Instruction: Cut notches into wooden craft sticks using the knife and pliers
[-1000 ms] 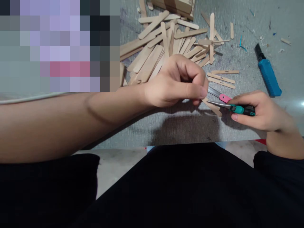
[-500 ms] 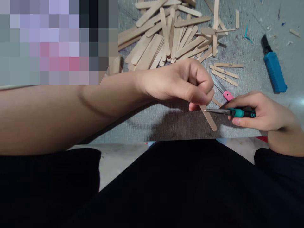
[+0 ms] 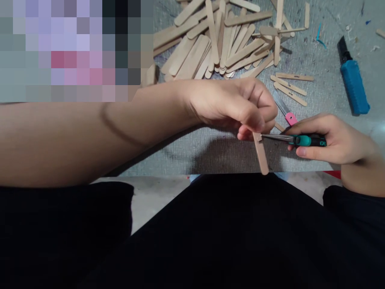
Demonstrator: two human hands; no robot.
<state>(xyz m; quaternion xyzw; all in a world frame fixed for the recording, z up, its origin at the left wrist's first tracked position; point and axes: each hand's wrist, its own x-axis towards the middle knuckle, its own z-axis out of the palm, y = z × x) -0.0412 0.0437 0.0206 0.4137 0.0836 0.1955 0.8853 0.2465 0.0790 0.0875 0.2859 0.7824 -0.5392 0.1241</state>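
Near the front edge of the surface (image 3: 210,154), our left hand (image 3: 237,106) pinches a wooden stick (image 3: 261,154). Our right hand (image 3: 331,140) grips a teal-handled tool (image 3: 303,140), its tip touching the stick; we cannot read the handle marking.

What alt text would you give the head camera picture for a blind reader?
The left hand pinches a wooden craft stick; the right hand holds a green-handled pointed tool to its upper end. Behind lie a pile of craft sticks and a blue utility knife.
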